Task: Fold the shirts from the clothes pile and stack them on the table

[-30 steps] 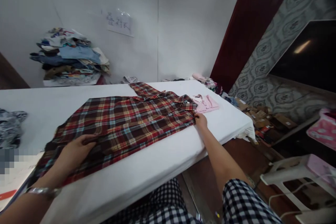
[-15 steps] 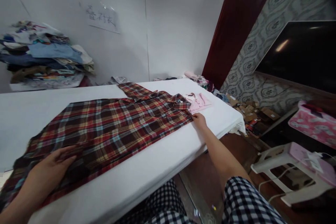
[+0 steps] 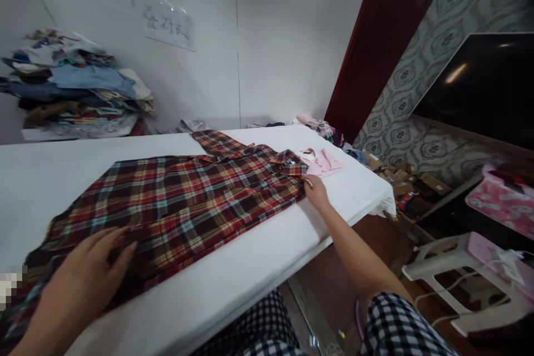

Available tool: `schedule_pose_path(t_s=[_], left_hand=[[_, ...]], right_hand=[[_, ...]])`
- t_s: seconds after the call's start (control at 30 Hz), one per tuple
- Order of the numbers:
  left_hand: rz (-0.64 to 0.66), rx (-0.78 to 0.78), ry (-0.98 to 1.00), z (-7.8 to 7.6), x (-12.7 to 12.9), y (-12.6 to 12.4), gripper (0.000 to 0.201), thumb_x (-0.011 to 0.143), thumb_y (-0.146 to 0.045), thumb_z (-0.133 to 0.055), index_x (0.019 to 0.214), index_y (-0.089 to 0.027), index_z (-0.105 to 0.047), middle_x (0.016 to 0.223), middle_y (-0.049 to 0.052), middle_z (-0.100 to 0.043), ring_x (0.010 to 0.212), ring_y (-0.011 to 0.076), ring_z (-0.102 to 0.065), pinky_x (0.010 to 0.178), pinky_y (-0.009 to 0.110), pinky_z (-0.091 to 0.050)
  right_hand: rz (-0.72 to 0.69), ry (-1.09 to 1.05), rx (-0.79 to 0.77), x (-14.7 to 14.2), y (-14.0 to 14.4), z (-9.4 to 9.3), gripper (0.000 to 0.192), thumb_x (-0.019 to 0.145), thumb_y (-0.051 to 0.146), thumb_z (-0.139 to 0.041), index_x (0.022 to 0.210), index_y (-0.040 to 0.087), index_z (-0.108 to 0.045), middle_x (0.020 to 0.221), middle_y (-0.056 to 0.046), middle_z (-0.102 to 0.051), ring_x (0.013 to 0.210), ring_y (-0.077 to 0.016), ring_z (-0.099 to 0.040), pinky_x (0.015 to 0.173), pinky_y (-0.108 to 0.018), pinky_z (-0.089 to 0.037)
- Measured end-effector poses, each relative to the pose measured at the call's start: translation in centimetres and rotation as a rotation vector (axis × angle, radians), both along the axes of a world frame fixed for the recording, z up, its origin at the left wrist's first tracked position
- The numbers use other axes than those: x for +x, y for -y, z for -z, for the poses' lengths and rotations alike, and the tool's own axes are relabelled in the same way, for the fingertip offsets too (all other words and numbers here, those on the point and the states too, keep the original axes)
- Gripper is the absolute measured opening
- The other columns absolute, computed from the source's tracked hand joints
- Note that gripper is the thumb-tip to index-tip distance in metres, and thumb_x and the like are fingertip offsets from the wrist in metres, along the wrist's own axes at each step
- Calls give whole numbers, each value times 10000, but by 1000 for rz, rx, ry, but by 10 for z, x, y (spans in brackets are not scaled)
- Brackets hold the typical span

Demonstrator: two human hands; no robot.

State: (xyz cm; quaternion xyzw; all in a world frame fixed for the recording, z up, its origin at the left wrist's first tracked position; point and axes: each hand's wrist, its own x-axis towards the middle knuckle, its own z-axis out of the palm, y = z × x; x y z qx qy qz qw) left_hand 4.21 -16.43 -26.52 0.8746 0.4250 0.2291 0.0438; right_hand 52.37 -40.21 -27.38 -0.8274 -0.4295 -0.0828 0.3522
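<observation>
Head view: a red plaid shirt [image 3: 183, 200] lies spread flat on the white counter [image 3: 250, 267] between both hands. The left hand [image 3: 85, 272] rests flat with fingers released on its hem end. The right hand [image 3: 316, 192] pinches the collar end, just beside a folded pink shirt [image 3: 321, 160].

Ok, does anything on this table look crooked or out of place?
The plaid shirt lies askew, running diagonally across the white table, its near end under the left hand. The right hand touches its far corner beside the folded pink shirt. Nothing looks spilled or torn.
</observation>
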Motion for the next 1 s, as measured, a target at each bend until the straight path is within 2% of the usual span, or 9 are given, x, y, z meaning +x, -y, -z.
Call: schedule_pose_path(t_s=[0.07,0.13,0.23,0.33,0.53,0.63,0.77,0.87,1.0], left_hand=[[115,61,-8,-7,21,13,507,857,-528,-353,1218,-234,-555,1379,130,-561,1292,313,-499,1103,472,-385],[203,63,-89,-4,40,23,552,855,-512,-361,1234,-178,-584,1435,170,-505,1348,329,-440,1113,507,-350],[213,-2,-252,14,51,30,600,835,-490,-391,1308,-166,-570,1486,164,-450,1388,350,-380,1108,576,-310],[187,-55,-317,28,45,29,615,843,-469,-412,1380,-188,-517,1522,132,-403,1419,316,-334,1135,548,-281],[139,-149,-361,5,51,17,521,927,-384,-329,1397,-242,-504,1542,96,-378,1446,283,-283,1140,542,-269],[150,-106,-349,-6,64,17,572,918,-454,-384,1438,-225,-447,1565,107,-324,1464,295,-230,1162,568,-195],[229,-237,-365,-3,69,8,591,897,-502,-425,1423,-235,-470,1534,93,-386,1440,296,-294,1151,536,-258],[225,-272,-277,-4,67,-19,558,924,-523,-344,1322,-213,-583,1472,101,-485,1378,266,-415,1135,442,-329],[90,-133,-229,-15,73,-80,543,917,-490,-365,1212,-124,-638,1387,160,-561,1298,272,-505,1109,383,-367]], right_hand=[[-227,73,-23,-27,-16,-5,400,918,345,-451,1254,213,-626,1366,-88,-572,1292,-231,-471,1112,-399,-318],[-359,72,-174,-50,-31,-5,522,929,482,-455,1380,227,-523,1507,-79,-424,1416,-245,-322,1167,-441,-208],[-350,-13,-468,-66,-43,2,693,917,604,-425,1490,219,-363,1591,-94,-243,1484,-275,-147,1179,-521,-66],[-315,-73,-598,-62,-43,7,733,928,645,-350,1516,210,-299,1609,-94,-165,1496,-257,-87,1181,-510,-13],[-347,-63,-570,-71,-50,-11,776,920,688,-290,1533,214,-248,1622,-83,-84,1499,-256,1,1185,-507,-9],[-515,14,-559,-88,-59,-14,755,925,662,-326,1537,230,-229,1623,-59,-63,1499,-241,23,1191,-495,-6],[-643,-57,-654,-99,-65,-10,750,926,652,-341,1530,218,-252,1607,-91,-154,1496,-259,-78,1190,-517,-23],[-639,-110,-616,-96,-68,-8,747,924,665,-328,1525,227,-268,1610,-85,-144,1497,-266,-61,1188,-536,-43],[-588,-49,-423,-79,-94,-5,655,937,595,-384,1476,222,-393,1592,-94,-240,1487,-267,-143,1186,-517,-133]])
